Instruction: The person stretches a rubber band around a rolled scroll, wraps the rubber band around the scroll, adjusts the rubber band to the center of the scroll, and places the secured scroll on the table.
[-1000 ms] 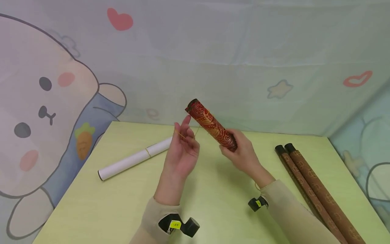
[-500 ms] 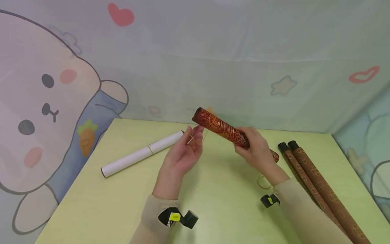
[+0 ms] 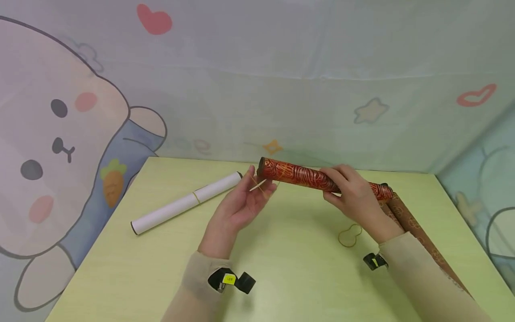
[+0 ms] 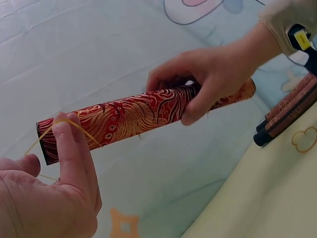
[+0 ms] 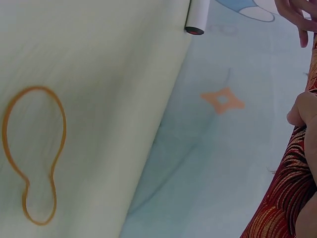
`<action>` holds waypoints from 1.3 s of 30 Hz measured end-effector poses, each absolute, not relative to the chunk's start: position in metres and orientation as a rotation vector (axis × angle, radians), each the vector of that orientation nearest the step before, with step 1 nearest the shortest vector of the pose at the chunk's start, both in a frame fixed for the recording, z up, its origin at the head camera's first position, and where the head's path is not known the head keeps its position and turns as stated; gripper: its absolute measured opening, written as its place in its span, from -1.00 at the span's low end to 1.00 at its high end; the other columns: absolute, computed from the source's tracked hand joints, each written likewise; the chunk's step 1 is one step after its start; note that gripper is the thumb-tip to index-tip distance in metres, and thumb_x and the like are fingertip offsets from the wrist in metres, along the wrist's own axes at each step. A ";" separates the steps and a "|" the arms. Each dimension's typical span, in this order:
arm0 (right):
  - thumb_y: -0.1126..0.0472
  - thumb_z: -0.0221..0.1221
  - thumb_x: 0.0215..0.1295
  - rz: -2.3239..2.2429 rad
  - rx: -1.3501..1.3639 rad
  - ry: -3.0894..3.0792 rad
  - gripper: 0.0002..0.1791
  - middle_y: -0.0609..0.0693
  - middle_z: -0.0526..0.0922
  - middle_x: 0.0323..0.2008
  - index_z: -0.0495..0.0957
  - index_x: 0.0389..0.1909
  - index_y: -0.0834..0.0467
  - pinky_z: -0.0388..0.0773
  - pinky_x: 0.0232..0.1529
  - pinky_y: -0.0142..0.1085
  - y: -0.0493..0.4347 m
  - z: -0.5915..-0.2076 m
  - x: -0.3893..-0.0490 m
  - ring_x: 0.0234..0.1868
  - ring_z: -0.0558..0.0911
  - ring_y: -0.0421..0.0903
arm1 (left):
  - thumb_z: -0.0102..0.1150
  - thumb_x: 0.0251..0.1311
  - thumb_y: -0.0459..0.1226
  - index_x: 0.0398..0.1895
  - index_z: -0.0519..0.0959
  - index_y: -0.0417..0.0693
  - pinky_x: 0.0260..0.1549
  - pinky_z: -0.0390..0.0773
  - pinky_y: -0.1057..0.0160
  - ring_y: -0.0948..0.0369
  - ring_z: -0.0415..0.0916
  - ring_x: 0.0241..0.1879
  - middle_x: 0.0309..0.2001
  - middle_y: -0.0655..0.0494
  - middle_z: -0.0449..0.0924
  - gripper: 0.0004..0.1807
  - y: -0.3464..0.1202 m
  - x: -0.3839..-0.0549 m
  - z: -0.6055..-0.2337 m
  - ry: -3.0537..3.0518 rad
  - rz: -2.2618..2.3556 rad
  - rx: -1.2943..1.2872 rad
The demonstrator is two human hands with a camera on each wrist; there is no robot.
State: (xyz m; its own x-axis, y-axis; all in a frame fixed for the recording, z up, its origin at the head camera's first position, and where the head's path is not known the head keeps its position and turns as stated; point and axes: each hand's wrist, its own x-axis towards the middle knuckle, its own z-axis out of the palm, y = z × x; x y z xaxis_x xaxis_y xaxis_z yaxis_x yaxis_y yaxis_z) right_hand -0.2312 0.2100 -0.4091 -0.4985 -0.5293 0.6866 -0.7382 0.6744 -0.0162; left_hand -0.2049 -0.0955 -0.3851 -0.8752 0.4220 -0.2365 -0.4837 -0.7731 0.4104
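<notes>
My right hand (image 3: 358,197) grips a rolled-up scroll (image 3: 303,175) covered in red and gold patterned cloth, holding it raised above the far part of the table, nearly level. Around the scroll's dark left end, my left hand (image 3: 239,205) has its palm up. In the left wrist view a thin yellow rubber band (image 4: 88,133) stretches over the fingertips of the left hand, whose fingers are extended and spread from the thumb. The band runs across the scroll's end; whether it goes fully around is hidden.
A white roll (image 3: 161,216) with a band around its middle lies at the left. Brown patterned rolls (image 3: 418,228) lie at the right, partly behind the right arm. A loose rubber band (image 5: 65,121) rests on the table (image 3: 297,268). A printed cloth hangs behind.
The scroll has swung from steeply tilted to nearly level, its left end dropping, as my right hand moved right. My left hand stayed near that end. The loose band on the table came into view.
</notes>
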 end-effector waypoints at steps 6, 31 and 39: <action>0.44 0.60 -0.02 0.336 1.043 -2.185 -0.29 0.23 0.60 -0.11 0.58 0.22 0.23 0.70 -0.28 0.07 0.218 -0.404 -0.236 -0.18 0.63 0.21 | 0.00 0.65 -0.05 0.10 0.35 -0.14 0.06 0.68 0.36 0.14 0.68 -0.09 0.14 -0.08 0.40 -0.67 -0.098 -0.208 -0.390 0.714 2.548 -0.154; 0.11 -0.22 0.78 0.025 1.256 -2.014 -0.59 0.14 0.61 -0.18 0.56 0.25 0.16 0.63 -0.25 0.05 0.236 -0.376 -0.235 -0.23 0.62 0.17 | 0.03 0.67 -0.09 0.21 0.40 -0.16 -0.25 0.74 0.41 0.21 0.79 -0.29 -0.02 -0.11 0.54 -0.66 -0.089 -0.205 -0.410 1.094 2.361 -0.154; 0.37 0.30 0.42 -0.045 1.292 -2.041 -0.59 0.13 0.60 -0.15 0.54 0.24 0.16 0.65 -0.19 0.05 0.238 -0.370 -0.234 -0.19 0.62 0.17 | 0.14 0.62 -0.13 0.35 0.45 -0.21 -0.15 0.75 0.34 0.23 0.79 -0.18 -0.02 -0.03 0.69 -0.56 -0.086 -0.210 -0.414 1.335 2.229 -0.140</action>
